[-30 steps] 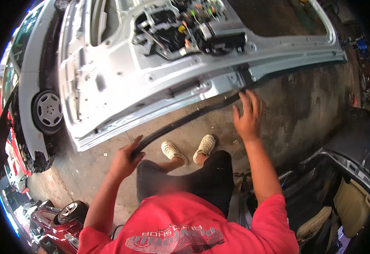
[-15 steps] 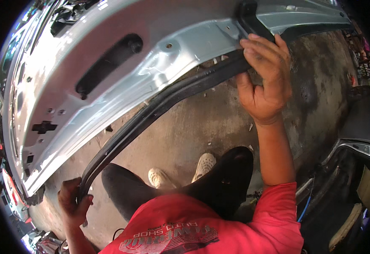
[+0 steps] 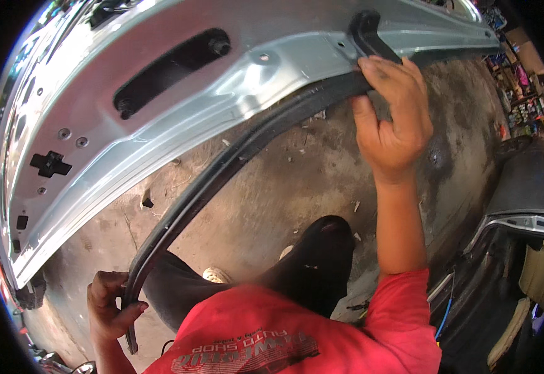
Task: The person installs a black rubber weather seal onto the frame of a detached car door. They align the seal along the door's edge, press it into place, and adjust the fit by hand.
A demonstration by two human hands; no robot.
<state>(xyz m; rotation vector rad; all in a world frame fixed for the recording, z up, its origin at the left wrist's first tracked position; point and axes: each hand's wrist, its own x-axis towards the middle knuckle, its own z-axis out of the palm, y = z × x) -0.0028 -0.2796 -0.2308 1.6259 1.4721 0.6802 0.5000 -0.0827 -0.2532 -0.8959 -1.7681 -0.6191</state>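
A long black rubber weatherstrip (image 3: pixel 223 168) curves from upper right to lower left beside a silver car door panel (image 3: pixel 297 59). My right hand (image 3: pixel 396 118) pinches it against the panel's lower edge, fingers on the upper side and thumb below. From there a black piece (image 3: pixel 371 37) bends up onto the panel. At the lower left my left hand (image 3: pixel 107 305) grips the strip near its free end, which hangs below the fingers. Between my hands the strip stands away from the panel edge, with a gap widening to the left.
Beneath the strip lies a stained concrete floor (image 3: pixel 253 193) with small scraps on it. My bent knees are close below the strip. Car interior parts (image 3: pixel 521 187) stand at the right, with a blue cord (image 3: pixel 447 311) near them. Cluttered goods (image 3: pixel 527 93) line the far right.
The view has shifted, and the panel's left end sits higher and further left. My legs hide more of my shoes. Both hands keep their hold on the weatherstrip.
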